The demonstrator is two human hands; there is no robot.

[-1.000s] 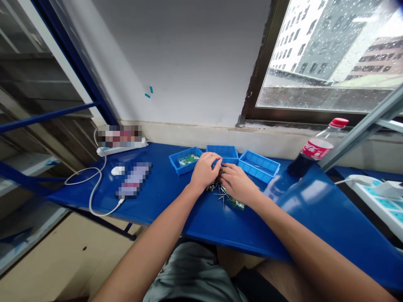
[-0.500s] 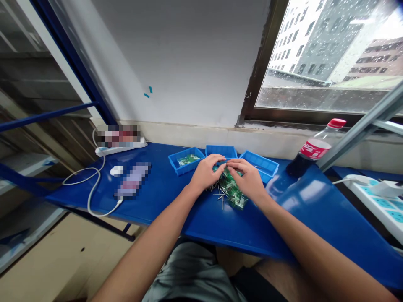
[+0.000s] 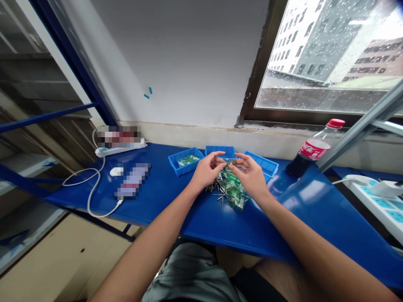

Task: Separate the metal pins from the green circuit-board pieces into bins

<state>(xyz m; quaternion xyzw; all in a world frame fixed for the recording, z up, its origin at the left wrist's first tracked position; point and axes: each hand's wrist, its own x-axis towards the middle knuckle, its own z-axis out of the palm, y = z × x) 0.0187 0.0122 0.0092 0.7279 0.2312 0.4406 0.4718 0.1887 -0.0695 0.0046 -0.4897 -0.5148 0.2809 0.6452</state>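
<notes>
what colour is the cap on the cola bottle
The cap is red, seen best in the head view.

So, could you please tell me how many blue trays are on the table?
3: the left tray, holding small green pieces; the middle tray, partly behind the left hand; and the right tray, partly behind the right hand.

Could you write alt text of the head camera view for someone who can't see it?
A left hand and right hand nearly meet over green circuit boards and metal pins piled on a blue table. Three blue trays sit beyond, with a cola bottle to the right.
</notes>
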